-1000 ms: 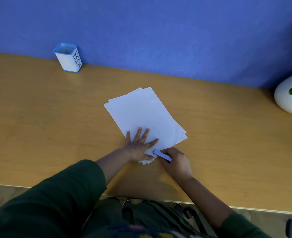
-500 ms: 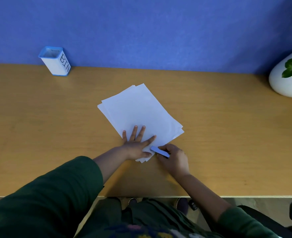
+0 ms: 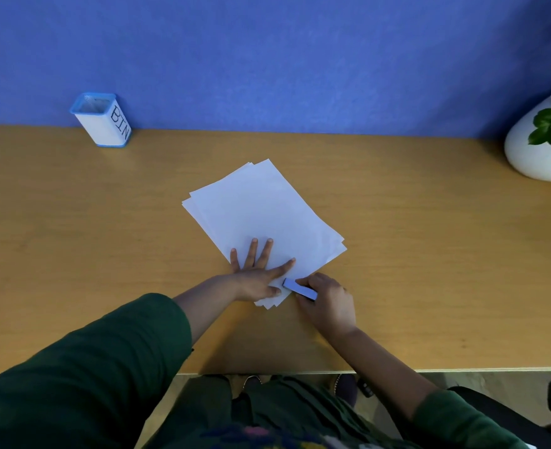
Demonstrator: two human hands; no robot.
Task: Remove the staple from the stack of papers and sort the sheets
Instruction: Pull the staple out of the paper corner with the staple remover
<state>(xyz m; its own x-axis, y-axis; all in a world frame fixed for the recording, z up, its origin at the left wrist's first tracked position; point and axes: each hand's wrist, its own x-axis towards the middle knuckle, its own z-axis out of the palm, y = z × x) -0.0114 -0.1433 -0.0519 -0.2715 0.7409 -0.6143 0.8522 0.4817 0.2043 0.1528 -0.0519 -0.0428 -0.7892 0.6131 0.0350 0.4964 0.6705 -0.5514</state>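
Note:
A stack of white sheets (image 3: 261, 212) lies fanned and turned at an angle in the middle of the wooden desk (image 3: 429, 254). My left hand (image 3: 258, 273) presses flat on the stack's near part, fingers spread. My right hand (image 3: 326, 303) grips a small blue staple remover (image 3: 299, 289), its tip against the stack's near corner beside my left thumb. The staple itself is too small to make out.
A white pen holder with a blue rim marked BIN (image 3: 102, 119) stands at the back left against the blue partition. A white round pot with a green plant (image 3: 540, 147) sits at the back right. The desk's front edge runs just behind my forearms.
The view has swung a little, so the desk now sits level in the frame. Both hands stay at the stack's near corner, with the staple remover held at the same spot.

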